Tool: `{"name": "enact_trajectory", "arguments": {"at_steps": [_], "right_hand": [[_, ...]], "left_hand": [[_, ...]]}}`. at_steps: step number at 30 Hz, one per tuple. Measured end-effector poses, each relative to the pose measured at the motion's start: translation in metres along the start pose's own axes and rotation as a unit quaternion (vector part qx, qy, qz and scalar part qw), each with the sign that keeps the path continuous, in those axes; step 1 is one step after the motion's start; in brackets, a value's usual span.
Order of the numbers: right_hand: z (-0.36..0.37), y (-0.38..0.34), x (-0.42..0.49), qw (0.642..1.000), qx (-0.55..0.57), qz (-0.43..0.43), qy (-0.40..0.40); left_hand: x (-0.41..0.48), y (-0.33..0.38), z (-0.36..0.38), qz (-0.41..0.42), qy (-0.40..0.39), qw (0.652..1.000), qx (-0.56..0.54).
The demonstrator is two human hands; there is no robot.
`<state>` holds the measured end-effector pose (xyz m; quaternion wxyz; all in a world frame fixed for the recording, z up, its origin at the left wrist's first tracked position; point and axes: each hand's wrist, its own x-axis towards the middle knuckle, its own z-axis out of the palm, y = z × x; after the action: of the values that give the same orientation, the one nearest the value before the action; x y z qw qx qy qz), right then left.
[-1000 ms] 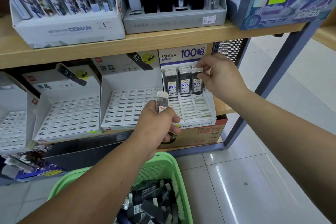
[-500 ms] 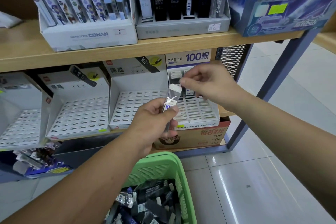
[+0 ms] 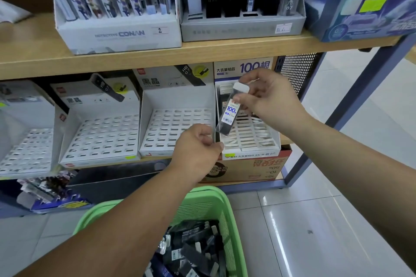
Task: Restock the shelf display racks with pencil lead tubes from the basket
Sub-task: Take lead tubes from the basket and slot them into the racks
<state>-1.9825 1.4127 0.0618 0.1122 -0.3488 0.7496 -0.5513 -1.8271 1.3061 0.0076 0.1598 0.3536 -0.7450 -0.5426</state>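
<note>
Clear plastic pencil lead tube (image 3: 231, 112), white-capped, dark inside: likely light, stiff, slick; best held near cap. Right hand (image 3: 272, 101) pinches it there, tilted, above the white slotted cardboard rack (image 3: 249, 139). Left hand (image 3: 195, 148), curled, apparently empty, at rack's front-left corner.

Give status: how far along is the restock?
Early. Done: a few tubes stand at the back of the right-hand rack. In hand: the right hand pinches one tube over that rack; the left hand is curled, nothing seen in it. Left: the three white racks beside it show only bare slots, and the basket holds many loose tubes.
</note>
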Motion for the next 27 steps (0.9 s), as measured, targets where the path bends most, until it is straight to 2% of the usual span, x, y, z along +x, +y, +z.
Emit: {"name": "enact_trajectory", "arguments": {"at_steps": [3, 5, 11, 15, 19, 27], "right_hand": [[-0.003, 0.004, 0.010, 0.999, 0.019, 0.022, 0.039], [-0.009, 0.006, 0.018, 0.997, -0.019, 0.023, 0.066], [-0.007, 0.012, 0.014, 0.995, -0.090, -0.028, 0.031], [0.002, 0.007, 0.006, 0.995, -0.081, -0.051, -0.003], [0.007, -0.002, -0.001, 0.987, -0.144, -0.076, 0.004], [0.008, -0.009, -0.001, 0.979, -0.183, -0.087, 0.001]], "left_hand": [[0.003, -0.004, 0.005, 0.011, -0.004, 1.000, 0.012], [0.006, -0.006, 0.006, 0.013, -0.004, 1.000, 0.008], [0.010, -0.009, 0.005, 0.003, -0.012, 1.000, -0.008], [0.010, -0.010, 0.004, 0.007, -0.015, 1.000, -0.021], [0.010, -0.011, 0.004, 0.006, -0.016, 1.000, -0.015], [0.013, -0.014, 0.006, 0.004, -0.018, 1.000, -0.018]]}}
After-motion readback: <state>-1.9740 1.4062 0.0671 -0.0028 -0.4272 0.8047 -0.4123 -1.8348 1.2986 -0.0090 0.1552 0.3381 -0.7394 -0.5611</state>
